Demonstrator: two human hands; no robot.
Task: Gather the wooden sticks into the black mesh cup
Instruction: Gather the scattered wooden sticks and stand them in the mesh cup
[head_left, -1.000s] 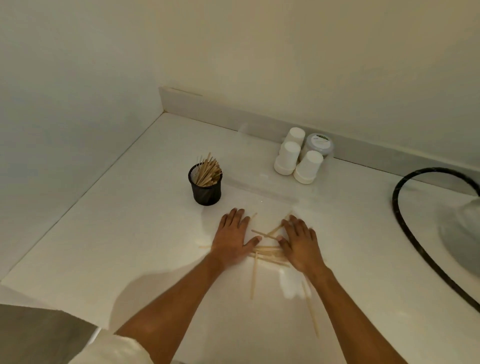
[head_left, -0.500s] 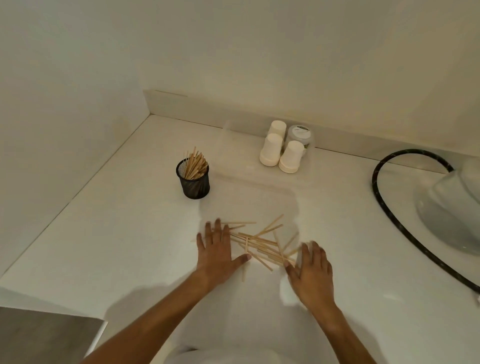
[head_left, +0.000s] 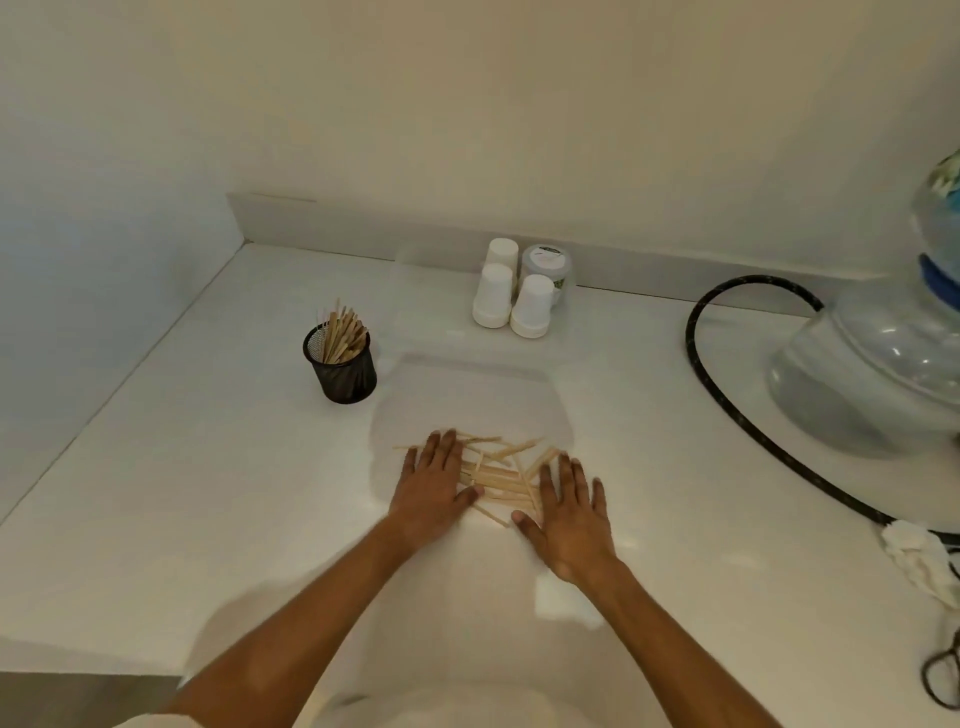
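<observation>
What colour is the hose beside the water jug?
Black hose, clearest in the head view.

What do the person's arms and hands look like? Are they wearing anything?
Both forearms are bare right up to the bottom of the picture. The left hand and the right hand have no gloves, and I see no rings, watch or bracelet. Only some white clothing shows at the picture's bottom edge.

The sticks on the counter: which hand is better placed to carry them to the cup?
Probably the left hand: it lies flat at the loose sticks' left end, the side nearer the cup.
</observation>
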